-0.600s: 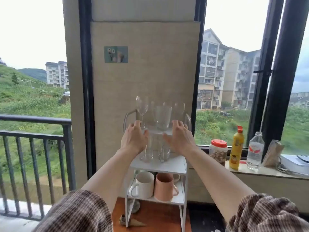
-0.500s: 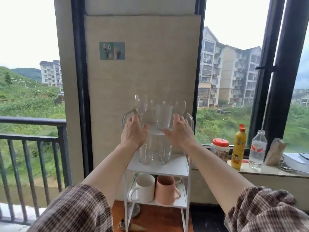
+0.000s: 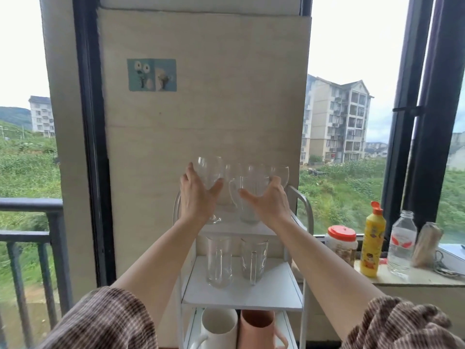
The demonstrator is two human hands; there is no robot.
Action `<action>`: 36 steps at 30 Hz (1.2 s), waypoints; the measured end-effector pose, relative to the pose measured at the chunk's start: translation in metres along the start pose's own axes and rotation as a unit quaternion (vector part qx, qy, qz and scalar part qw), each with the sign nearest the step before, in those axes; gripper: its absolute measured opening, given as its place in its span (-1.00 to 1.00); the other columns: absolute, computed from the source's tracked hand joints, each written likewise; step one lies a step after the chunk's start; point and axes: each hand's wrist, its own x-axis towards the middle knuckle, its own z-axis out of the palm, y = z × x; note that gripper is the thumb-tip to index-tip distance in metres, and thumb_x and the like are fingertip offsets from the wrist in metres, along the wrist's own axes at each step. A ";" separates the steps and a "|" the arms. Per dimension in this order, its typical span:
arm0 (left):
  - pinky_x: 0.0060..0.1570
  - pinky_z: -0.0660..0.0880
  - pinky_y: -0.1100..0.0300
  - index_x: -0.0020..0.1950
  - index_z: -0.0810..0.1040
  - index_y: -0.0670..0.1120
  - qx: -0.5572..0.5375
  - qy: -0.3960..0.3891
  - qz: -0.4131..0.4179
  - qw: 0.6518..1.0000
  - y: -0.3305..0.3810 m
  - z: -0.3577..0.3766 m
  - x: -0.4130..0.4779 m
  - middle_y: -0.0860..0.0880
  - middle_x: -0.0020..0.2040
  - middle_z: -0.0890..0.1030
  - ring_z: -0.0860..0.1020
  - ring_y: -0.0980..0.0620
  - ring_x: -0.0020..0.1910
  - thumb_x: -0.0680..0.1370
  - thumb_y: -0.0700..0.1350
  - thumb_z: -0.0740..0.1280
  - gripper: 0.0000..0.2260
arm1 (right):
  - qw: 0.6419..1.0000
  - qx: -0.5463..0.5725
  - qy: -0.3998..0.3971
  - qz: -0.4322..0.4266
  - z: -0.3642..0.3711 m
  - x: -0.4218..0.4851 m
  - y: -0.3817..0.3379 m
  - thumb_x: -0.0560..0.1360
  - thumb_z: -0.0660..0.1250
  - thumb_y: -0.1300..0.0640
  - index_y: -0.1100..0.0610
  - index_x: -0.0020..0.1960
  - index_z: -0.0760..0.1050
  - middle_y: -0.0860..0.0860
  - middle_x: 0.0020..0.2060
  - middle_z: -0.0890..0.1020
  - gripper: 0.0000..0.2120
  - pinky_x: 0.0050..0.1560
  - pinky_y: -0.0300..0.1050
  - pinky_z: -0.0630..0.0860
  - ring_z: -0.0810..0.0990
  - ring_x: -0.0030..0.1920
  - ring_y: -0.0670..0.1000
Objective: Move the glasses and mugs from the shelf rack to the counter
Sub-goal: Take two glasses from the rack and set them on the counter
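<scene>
A white shelf rack (image 3: pixel 241 297) stands against the beige wall panel. On its top tier stand several clear glasses. My left hand (image 3: pixel 195 197) wraps the bowl of a stemmed wine glass (image 3: pixel 210 173) at the left of that tier. My right hand (image 3: pixel 270 201) cups a clear glass mug (image 3: pixel 253 187) beside it. Another stemmed glass (image 3: pixel 281 173) stands behind my right hand. The middle tier holds a tall tumbler (image 3: pixel 219 261) and a handled glass mug (image 3: pixel 253 258). On the bottom tier sit a white mug (image 3: pixel 217 328) and a pink mug (image 3: pixel 258 329).
To the right, a window-sill counter (image 3: pixel 417 277) carries a red-lidded jar (image 3: pixel 342 244), a yellow squeeze bottle (image 3: pixel 372 239), a clear water bottle (image 3: pixel 401 244) and a bag. A dark balcony railing (image 3: pixel 30 205) runs at the left.
Both hands rose from the front of the rack to the top tier and closed around the wine glass and the glass mug. The camera moved closer and tilted up.
</scene>
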 end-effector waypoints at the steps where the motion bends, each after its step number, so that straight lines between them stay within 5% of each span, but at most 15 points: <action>1: 0.27 0.27 0.08 0.53 0.05 -0.12 -0.011 -0.001 -0.003 1.000 -0.001 0.001 0.005 -0.17 0.38 0.34 0.32 -0.14 0.37 0.47 0.09 0.40 -0.21 | 1.000 0.008 0.002 0.004 0.002 0.003 0.001 0.28 0.44 -0.26 0.19 0.38 0.24 0.11 0.26 0.48 -0.14 0.08 -0.06 0.41 0.48 0.25 0.13; 6: 0.21 0.31 0.09 0.48 0.19 -0.10 -0.036 0.001 -0.006 0.999 -0.007 0.007 0.020 -0.14 0.31 0.43 0.40 -0.11 0.30 0.42 0.11 0.45 -0.25 | 0.999 0.036 0.008 0.014 0.006 0.013 0.007 0.23 0.49 -0.24 0.15 0.31 0.32 0.05 0.16 0.56 -0.19 0.07 -0.04 0.50 0.54 0.15 0.09; 14: 0.15 0.45 0.06 0.44 0.29 -0.09 -0.060 0.004 0.007 0.998 -0.013 0.004 0.024 -0.08 0.18 0.54 0.52 -0.04 0.15 0.37 0.12 0.49 -0.26 | 0.990 0.138 -0.036 0.020 -0.011 0.018 0.015 0.16 0.61 -0.08 0.03 0.16 0.41 -0.11 -0.07 0.62 -0.33 -0.29 -0.35 0.40 0.59 -0.12 -0.19; 19: 0.01 0.41 0.18 0.43 0.31 -0.07 -0.075 -0.022 0.013 0.997 -0.016 0.001 0.025 -0.05 0.16 0.55 0.51 0.05 0.04 0.35 0.15 0.49 -0.26 | 0.971 0.196 -0.126 0.047 -0.027 0.022 0.013 0.21 0.60 0.08 0.08 0.29 0.39 -0.05 0.00 0.62 -0.28 -0.07 -0.15 0.48 0.61 -0.01 -0.08; 24: -0.02 0.39 0.19 0.43 0.30 -0.06 -0.081 -0.033 0.011 0.996 -0.017 0.000 0.026 -0.06 0.18 0.56 0.50 0.06 0.03 0.35 0.15 0.49 -0.26 | 0.992 0.108 -0.058 0.014 -0.007 0.019 0.006 0.17 0.61 -0.15 0.08 0.41 0.25 -0.07 0.17 0.36 -0.06 0.10 -0.17 0.32 0.38 0.15 -0.06; 30: 0.00 0.36 0.19 0.44 0.30 -0.07 -0.076 -0.048 0.015 0.996 -0.017 -0.004 0.027 -0.08 0.19 0.56 0.48 0.06 0.02 0.37 0.15 0.48 -0.26 | 0.977 0.174 -0.103 0.072 -0.024 0.026 0.005 0.25 0.57 0.13 0.11 0.47 0.21 0.02 0.23 0.43 -0.11 0.10 -0.11 0.38 0.45 0.18 0.04; 33: 0.01 0.36 0.19 0.44 0.30 -0.06 -0.079 -0.051 0.013 0.995 -0.017 -0.004 0.027 -0.07 0.19 0.56 0.48 0.07 0.02 0.37 0.15 0.48 -0.26 | 0.993 0.111 0.005 -0.044 -0.018 0.012 0.000 0.28 0.51 0.15 0.11 0.39 0.28 -0.05 0.19 0.38 -0.26 0.21 -0.11 0.31 0.35 0.18 -0.04; 36: 0.01 0.38 0.19 0.44 0.30 -0.06 -0.083 -0.051 0.012 0.995 -0.018 -0.005 0.028 -0.06 0.19 0.56 0.49 0.07 0.01 0.36 0.15 0.48 -0.26 | 0.969 -0.012 0.150 -0.194 0.002 -0.012 -0.003 0.29 0.43 -0.07 0.07 0.02 0.43 -0.11 0.01 0.34 -0.60 0.19 -0.04 0.24 0.23 0.07 -0.12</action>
